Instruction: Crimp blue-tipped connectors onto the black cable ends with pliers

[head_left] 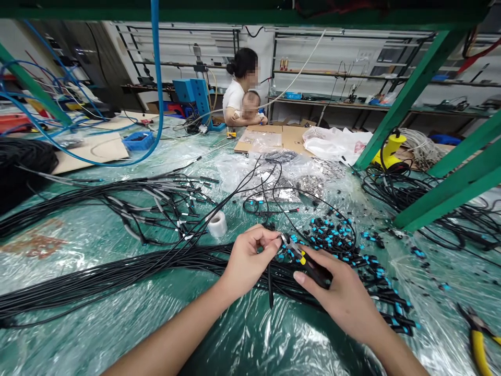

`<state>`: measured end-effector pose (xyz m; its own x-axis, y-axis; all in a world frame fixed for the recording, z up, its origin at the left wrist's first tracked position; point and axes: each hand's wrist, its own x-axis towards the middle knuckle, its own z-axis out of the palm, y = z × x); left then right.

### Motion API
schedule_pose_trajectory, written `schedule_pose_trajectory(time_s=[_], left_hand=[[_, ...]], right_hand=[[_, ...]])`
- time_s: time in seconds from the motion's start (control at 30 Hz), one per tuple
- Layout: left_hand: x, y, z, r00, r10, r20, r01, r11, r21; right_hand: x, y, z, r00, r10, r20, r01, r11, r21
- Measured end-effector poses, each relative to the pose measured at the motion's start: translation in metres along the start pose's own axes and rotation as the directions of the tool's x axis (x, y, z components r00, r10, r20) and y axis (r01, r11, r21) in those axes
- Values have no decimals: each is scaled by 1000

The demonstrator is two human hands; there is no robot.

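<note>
My left hand [250,256] is closed in a pinch, thumb against forefinger, at the end of a black cable [270,287] whose short length hangs below the fingers. My right hand [338,292] is wrapped round pliers [313,269] with black and yellow handles. The metal jaws of the pliers meet the left fingertips; the small part between them is too tiny to make out. Under both hands runs a bundle of black cables [117,279]. Many small black connectors with blue parts [332,232] lie heaped just beyond the right hand.
A white roll [217,224] stands behind the bundle. Plastic bags of metal parts [274,183] lie further back. Yellow-handled cutters [477,339] rest at the right. Green posts [450,193] rise on the right, and a blue hose [156,78] hangs at the left. Two people [235,102] are across the table.
</note>
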<state>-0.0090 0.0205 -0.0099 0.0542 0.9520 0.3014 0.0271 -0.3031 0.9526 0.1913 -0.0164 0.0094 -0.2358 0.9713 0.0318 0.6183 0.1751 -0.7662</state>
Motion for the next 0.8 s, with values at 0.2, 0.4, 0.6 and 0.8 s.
schedule_pose_trajectory(time_s=[0.2,0.4,0.6,0.8], left_hand=[[0,1,-4,997,53,61,-57,997,60],[2,0,-1,999,-34,14,35,999,-22],[-11,29,6,987,-81,139,103,982,-159],[-29,49,13,791,-156,592,334,920,-204]], right_hand=[[-3,-4,-10,919,87,385,-270,849,454],[-2,-10,-14,943,103,317,-256,833,490],[4,16,-25,948,317,-8,-249,761,599],[15,36,-30,897,424,-121,-168,583,795]])
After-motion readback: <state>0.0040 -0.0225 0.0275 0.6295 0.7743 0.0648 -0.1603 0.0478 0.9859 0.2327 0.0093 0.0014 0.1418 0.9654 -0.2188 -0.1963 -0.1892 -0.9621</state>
